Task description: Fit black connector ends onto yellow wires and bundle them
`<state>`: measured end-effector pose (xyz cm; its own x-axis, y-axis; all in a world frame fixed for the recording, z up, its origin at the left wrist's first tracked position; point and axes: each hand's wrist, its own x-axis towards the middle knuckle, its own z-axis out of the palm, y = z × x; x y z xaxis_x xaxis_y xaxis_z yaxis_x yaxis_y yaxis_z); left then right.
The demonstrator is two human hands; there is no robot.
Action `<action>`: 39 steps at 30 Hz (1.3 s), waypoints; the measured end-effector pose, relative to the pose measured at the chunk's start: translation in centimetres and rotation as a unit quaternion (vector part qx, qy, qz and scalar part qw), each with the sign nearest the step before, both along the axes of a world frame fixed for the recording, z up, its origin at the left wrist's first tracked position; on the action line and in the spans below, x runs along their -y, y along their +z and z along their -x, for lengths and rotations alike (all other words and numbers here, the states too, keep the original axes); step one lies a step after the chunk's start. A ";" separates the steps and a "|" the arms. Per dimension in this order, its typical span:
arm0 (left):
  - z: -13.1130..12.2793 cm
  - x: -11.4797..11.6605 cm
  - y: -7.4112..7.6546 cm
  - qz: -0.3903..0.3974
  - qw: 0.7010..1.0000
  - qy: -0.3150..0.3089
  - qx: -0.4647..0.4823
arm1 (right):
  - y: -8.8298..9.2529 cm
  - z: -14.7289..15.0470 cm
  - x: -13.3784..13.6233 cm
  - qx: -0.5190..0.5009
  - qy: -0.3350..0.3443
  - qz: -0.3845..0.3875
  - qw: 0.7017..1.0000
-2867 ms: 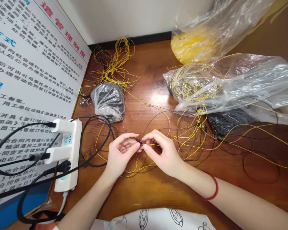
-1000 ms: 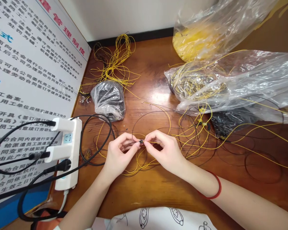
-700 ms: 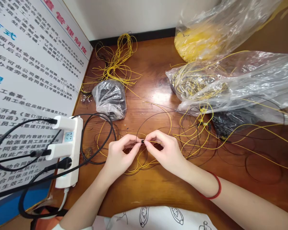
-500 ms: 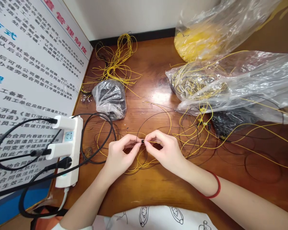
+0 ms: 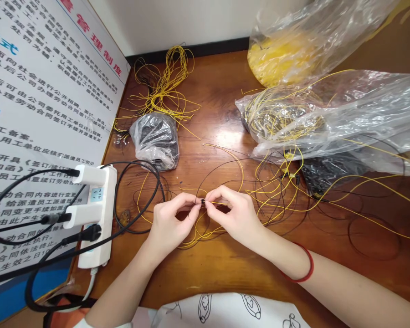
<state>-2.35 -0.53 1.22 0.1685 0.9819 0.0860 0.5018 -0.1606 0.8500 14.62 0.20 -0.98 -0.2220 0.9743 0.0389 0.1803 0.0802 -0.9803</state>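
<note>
Over the middle of the wooden desk (image 5: 218, 273) my left hand (image 5: 171, 223) and my right hand (image 5: 237, 218) meet fingertip to fingertip. Between them sits a tiny black connector (image 5: 202, 201), pinched by my left thumb and forefinger. My right thumb and forefinger pinch a thin yellow wire (image 5: 216, 202) that ends at the connector. A thin black wire (image 5: 222, 163) loops up and away from the same spot. More yellow wire loops (image 5: 198, 234) lie under both hands. A red band circles my right wrist.
A white power strip (image 5: 95, 214) with black plugs and cables lies at left, against a printed board (image 5: 37, 114). A small bag of black parts (image 5: 155, 139), a yellow wire bundle (image 5: 164, 86), and big clear bags of wire (image 5: 328, 114) sit behind. Loose wires (image 5: 294, 191) spread at right.
Both hands have stayed pinched together at the connector, with only slight finger shifts. The view has drifted a little.
</note>
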 end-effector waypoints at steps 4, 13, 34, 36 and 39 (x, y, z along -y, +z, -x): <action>-0.1 0.0 0.1 -0.018 1.000 -0.005 -0.006 | -0.1 0.0 0.0 -0.003 -0.002 -0.002 1.000; 0.0 0.0 0.1 -0.063 0.997 -0.025 -0.033 | 0.0 0.0 0.1 0.000 -0.004 -0.002 1.000; 0.2 -0.1 -0.1 -0.013 1.000 0.018 0.001 | -0.1 0.1 0.0 -0.018 -0.008 -0.024 1.000; 0.1 -0.1 -0.2 -0.006 1.000 0.021 0.003 | 0.0 0.0 0.0 0.003 -0.012 -0.039 0.999; 0.1 -0.2 -0.3 0.000 1.000 0.022 0.007 | 0.1 0.0 0.0 0.037 -0.009 -0.059 0.998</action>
<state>-2.48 -0.35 0.94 0.1234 0.9884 0.0884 0.4963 -0.1386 0.8570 14.65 0.23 -0.85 -0.2105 0.9679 0.1374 0.2544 0.1900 -0.9483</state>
